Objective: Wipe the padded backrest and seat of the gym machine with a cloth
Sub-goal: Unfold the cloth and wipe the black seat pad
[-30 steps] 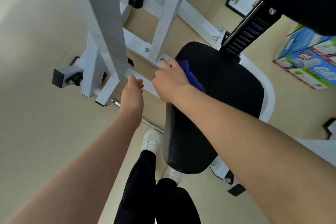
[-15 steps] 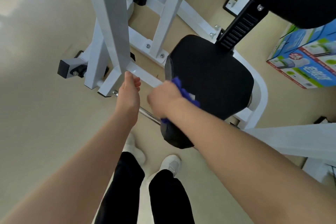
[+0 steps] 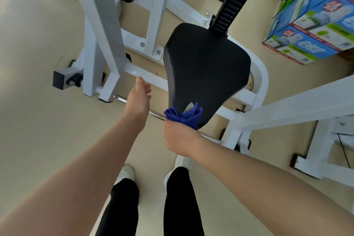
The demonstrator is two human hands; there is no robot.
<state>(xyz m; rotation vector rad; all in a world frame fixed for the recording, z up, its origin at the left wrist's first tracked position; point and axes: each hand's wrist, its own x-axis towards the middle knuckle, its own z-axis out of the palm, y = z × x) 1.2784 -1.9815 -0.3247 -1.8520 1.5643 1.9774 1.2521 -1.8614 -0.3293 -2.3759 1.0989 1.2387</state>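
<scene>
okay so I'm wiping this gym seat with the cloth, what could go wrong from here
The right hand holds the blue cloth bunched at the near tip of the black seat, so it may slip off the edge and knock the chrome bar just below. The open left hand hovers by the white frame and could bump it.

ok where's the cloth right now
In the head view, the cloth is bunched in the right hand, against the near tip of the seat.
</scene>
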